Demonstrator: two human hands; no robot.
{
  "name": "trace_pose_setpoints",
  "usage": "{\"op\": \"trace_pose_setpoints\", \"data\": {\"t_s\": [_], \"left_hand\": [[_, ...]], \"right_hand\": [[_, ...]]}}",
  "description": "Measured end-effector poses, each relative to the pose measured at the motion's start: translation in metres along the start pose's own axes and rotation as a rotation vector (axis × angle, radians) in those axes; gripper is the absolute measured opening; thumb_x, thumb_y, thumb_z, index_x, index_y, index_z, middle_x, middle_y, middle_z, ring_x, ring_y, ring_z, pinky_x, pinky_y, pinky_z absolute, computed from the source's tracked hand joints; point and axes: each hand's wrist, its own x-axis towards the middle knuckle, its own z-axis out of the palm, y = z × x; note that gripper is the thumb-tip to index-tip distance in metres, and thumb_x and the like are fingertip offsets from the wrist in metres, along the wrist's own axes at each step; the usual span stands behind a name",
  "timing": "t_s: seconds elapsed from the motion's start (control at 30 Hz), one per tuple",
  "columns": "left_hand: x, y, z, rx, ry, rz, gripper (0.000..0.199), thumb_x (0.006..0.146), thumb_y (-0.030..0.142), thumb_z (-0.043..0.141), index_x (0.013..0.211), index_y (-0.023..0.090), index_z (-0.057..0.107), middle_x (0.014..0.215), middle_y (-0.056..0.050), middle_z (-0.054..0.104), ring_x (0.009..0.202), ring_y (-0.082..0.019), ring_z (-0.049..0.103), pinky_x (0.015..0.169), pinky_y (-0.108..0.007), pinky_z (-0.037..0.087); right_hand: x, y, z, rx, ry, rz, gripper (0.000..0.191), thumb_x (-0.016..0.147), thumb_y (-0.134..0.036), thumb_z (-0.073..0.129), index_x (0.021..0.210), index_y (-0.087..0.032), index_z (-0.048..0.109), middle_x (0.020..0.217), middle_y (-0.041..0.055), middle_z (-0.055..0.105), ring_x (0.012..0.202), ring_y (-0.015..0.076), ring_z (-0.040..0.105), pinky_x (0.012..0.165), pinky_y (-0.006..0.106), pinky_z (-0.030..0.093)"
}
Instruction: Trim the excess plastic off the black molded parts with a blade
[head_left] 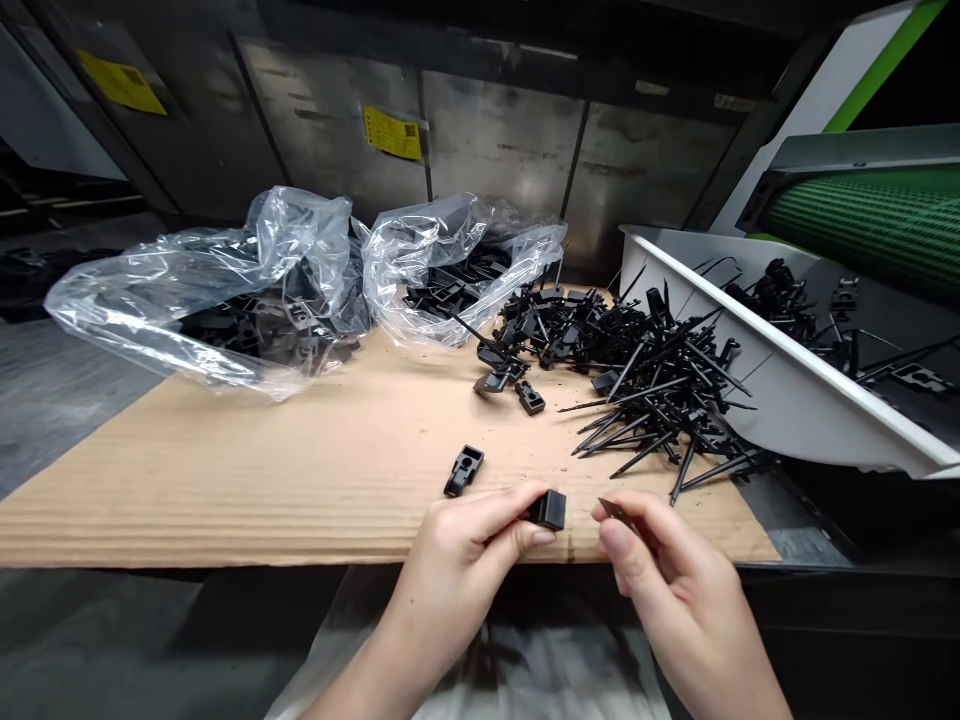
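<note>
My left hand (457, 565) pinches a small black moulded plastic part (548, 510) between thumb and fingers, over the front edge of a corrugated cardboard sheet (225, 500). My right hand (675, 590) is just to its right and holds a thin dark sliver of plastic (616, 512) at the fingertips. A similar black plastic part (463, 470) lies on the cardboard just beyond my left hand. Another (529, 397) lies farther back, near a large heap of black plastic spiked pieces (645, 385).
Two clear plastic bags (195, 300) filled with black parts lie at the back left of the cardboard. A white sloped bin (780, 380) holding more black pieces stands at the right, in front of a green ribbed belt (862, 215). Grey metal panels form the back wall.
</note>
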Motion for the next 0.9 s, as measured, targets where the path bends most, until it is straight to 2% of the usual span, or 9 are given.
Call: {"op": "trace_pose_setpoints", "data": {"t_s": [0.07,0.17,0.23,0.3,0.37,0.43,0.5,0.63,0.9], "left_hand": [[0.0,0.0,-0.002,-0.047,-0.055,-0.006,0.027,0.077,0.007,0.057,0.095,0.021,0.072,0.094,-0.002,0.074,0.085,-0.018,0.067,0.077,-0.024,0.053],[-0.001,0.0,-0.007,-0.092,-0.103,0.012,0.021,0.077,0.013,0.062,0.093,0.023,0.073,0.099,-0.005,0.068,0.093,-0.019,0.062,0.082,-0.025,0.049],[-0.002,-0.001,-0.009,-0.075,-0.088,0.004,0.015,0.074,0.018,0.067,0.086,0.023,0.075,0.087,-0.004,0.065,0.083,-0.018,0.06,0.075,-0.024,0.05],[-0.003,-0.001,-0.009,-0.091,-0.101,-0.033,0.016,0.075,0.019,0.066,0.089,0.022,0.074,0.071,-0.001,0.061,0.063,-0.013,0.056,0.061,-0.02,0.049],[-0.004,-0.003,-0.006,-0.131,-0.139,-0.056,0.021,0.078,0.016,0.061,0.096,0.021,0.072,0.065,0.001,0.061,0.054,-0.011,0.054,0.053,-0.017,0.047],[-0.004,-0.004,-0.003,-0.142,-0.156,-0.028,0.024,0.081,0.013,0.056,0.099,0.02,0.07,0.068,0.0,0.065,0.057,-0.012,0.057,0.055,-0.017,0.048],[-0.005,-0.006,-0.001,-0.119,-0.147,0.027,0.024,0.083,0.013,0.053,0.099,0.019,0.069,0.072,-0.001,0.067,0.061,-0.013,0.06,0.058,-0.017,0.049],[-0.004,-0.005,-0.001,-0.033,-0.113,0.105,0.022,0.083,0.014,0.055,0.1,0.018,0.069,0.069,-0.001,0.067,0.055,-0.011,0.059,0.054,-0.016,0.048],[-0.001,-0.002,-0.001,0.05,-0.109,0.181,0.02,0.082,0.012,0.057,0.099,0.016,0.068,0.073,-0.001,0.07,0.062,-0.012,0.063,0.061,-0.015,0.048]], "right_hand": [[0.01,-0.003,0.007,0.009,-0.052,0.023,0.014,0.084,-0.031,0.052,0.084,-0.02,0.059,0.074,0.0014,0.063,0.067,0.0132,0.062,0.057,0.019,0.05],[0.018,-0.005,0.012,0.017,-0.089,0.06,0.019,0.086,-0.033,0.048,0.078,-0.018,0.057,0.066,-0.0005,0.059,0.058,0.0109,0.058,0.05,0.017,0.048],[0.018,-0.003,0.009,-0.003,-0.046,0.077,0.021,0.087,-0.033,0.046,0.08,-0.018,0.057,0.063,-0.0013,0.057,0.054,0.0099,0.056,0.047,0.017,0.045],[0.012,0.001,0.002,-0.037,0.005,0.081,0.02,0.087,-0.033,0.047,0.081,-0.019,0.058,0.064,-0.0006,0.058,0.054,0.0102,0.056,0.045,0.016,0.045],[0.004,0.005,-0.004,-0.076,0.044,0.04,0.016,0.085,-0.031,0.05,0.082,-0.02,0.061,0.064,-0.0006,0.06,0.052,0.0101,0.057,0.044,0.016,0.046],[-0.003,0.005,-0.008,-0.093,0.054,-0.039,0.013,0.085,-0.026,0.05,0.086,-0.021,0.062,0.063,-0.0014,0.061,0.048,0.009,0.056,0.044,0.015,0.047],[-0.008,0.003,-0.007,-0.08,0.049,-0.131,0.015,0.086,-0.019,0.048,0.091,-0.022,0.062,0.063,-0.0023,0.06,0.048,0.0083,0.057,0.046,0.014,0.047],[-0.011,0.0,0.0,-0.056,0.048,-0.289,0.021,0.082,-0.007,0.05,0.095,-0.022,0.058,0.068,-0.0023,0.062,0.056,0.0084,0.06,0.053,0.014,0.047],[-0.008,0.002,0.009,-0.01,0.053,-0.219,0.016,0.085,-0.01,0.046,0.081,-0.02,0.057,0.065,-0.0014,0.059,0.054,0.009,0.055,0.051,0.02,0.043]]}}
